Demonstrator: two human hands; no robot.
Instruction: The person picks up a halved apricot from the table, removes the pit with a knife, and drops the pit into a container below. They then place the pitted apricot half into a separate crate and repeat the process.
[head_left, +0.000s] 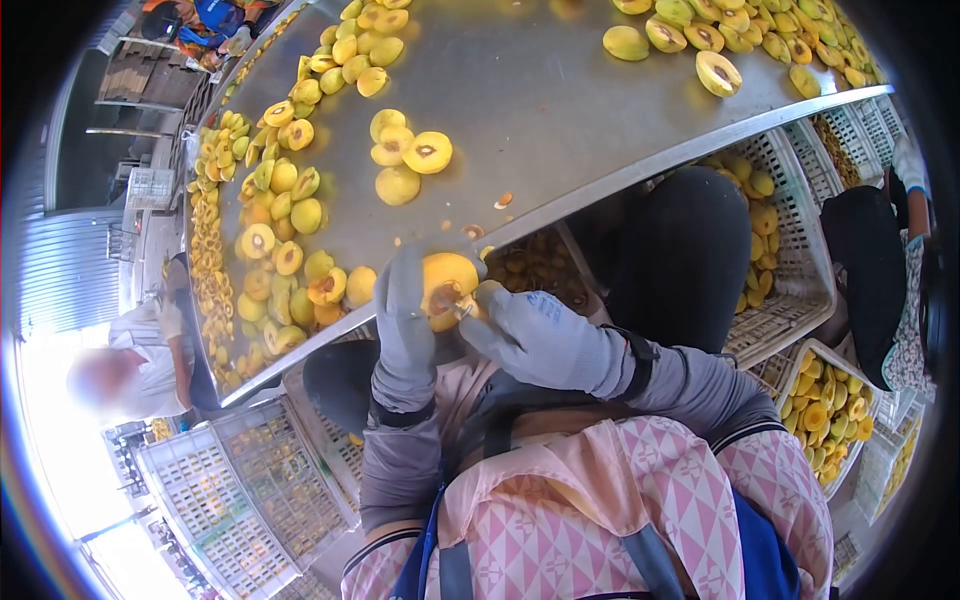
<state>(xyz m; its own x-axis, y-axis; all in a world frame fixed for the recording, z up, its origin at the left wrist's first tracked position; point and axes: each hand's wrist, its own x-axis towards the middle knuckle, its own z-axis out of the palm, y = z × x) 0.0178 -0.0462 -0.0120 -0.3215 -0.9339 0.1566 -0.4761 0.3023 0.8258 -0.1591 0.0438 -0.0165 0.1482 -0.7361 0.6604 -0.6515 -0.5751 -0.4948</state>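
Note:
My gloved left hand [403, 310] is closed around a yellow peach half [448, 285], its cut face and brown pit hollow turned toward me. My right hand [545, 335], also gloved, pinches a small tool whose metal tip [461, 309] touches the hollow; its handle is hidden in the fingers. Both hands are just off the near edge of a metal table [560, 130]. Past them on the table lie a small cluster of peach halves [400, 160] and a loose pit piece [503, 200].
Peach halves [285, 210] are heaped along the table's left side, with more at the far right. Below the edge is a dark container of pits [540, 270]. White crates [790, 280] flank my knees. Co-workers [150, 360] sit at left, far left and right.

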